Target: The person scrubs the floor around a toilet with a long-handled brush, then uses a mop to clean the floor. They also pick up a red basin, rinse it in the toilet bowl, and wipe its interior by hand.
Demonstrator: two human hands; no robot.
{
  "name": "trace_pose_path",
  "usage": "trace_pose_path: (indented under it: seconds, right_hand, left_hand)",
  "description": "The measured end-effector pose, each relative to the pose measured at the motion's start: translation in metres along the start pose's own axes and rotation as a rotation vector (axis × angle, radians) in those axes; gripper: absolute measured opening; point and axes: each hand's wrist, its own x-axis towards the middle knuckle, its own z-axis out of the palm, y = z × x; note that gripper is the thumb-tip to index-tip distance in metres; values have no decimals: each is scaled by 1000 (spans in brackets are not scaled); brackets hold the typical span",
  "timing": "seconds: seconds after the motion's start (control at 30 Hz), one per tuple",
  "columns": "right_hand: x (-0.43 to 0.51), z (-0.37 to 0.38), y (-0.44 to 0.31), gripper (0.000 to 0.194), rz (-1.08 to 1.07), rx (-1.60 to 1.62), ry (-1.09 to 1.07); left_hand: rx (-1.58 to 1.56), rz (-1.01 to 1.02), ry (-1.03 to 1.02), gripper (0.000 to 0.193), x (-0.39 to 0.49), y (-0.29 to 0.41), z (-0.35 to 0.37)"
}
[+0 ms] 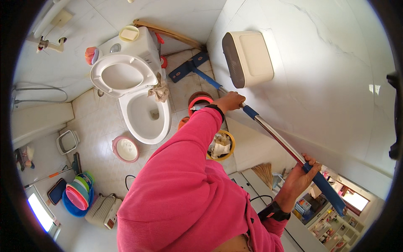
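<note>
My left hand (229, 101) is closed around the metal pole (277, 134) of a long-handled floor cleaning tool, just above its blue joint. Lower down, my right hand (300, 176) grips the same pole at the top of its blue handle sleeve (326, 189). The tool's wide, flat blue head (189, 66) rests in the tiled corner, right of the toilet (145, 118). The toilet's lid and seat (122, 75) are raised, and crumpled brown paper or cloth (160, 89) lies at their hinge side. Both wrists wear black bands.
A beige wall-mounted bin or box (256, 60) juts out beside the pole. A red basin (200, 104) and a yellow-rimmed waste bin (232, 148) stand below it. On the left are a pink-rimmed bowl (117, 149), stacked basins (64, 201) and an oil-filled radiator (102, 212). A wooden plank (173, 34) leans behind the cistern.
</note>
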Motion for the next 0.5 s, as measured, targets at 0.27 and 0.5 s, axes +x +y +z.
trace_pose_path:
  seconds: [0.27, 0.5]
  right_hand:
    - [-25, -29, -24, 26, 55, -21, 48]
    - [-10, -16, -17, 27, 17, -23, -120]
  left_hand:
    - [2, -6, -340, 18, -11, 30, 3]
    - [68, -36, 161, 17, -20, 25, 9]
